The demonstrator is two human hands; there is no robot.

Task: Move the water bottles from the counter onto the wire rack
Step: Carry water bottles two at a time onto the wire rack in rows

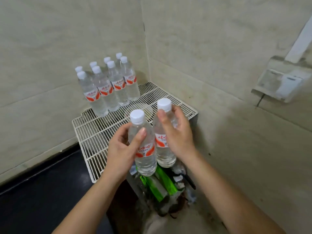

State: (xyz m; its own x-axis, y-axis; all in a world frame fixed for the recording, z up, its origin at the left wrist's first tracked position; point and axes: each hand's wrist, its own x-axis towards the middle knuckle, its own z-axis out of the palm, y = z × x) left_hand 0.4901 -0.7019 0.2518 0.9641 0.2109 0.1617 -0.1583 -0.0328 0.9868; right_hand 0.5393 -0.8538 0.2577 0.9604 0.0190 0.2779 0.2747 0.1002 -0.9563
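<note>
Two clear water bottles with white caps and red-and-white labels are upright above the front of the white wire rack (135, 114): the left bottle (145, 149) and the right bottle (164, 137), side by side. Eight same bottles (108, 86) stand in two rows at the rack's back left corner.

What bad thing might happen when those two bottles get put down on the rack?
The left hand and right hand each hold a bottle close together, so they may bump. Set down carelessly, one might tip on the wire rack, or knock over the standing bottles at the back.
</note>
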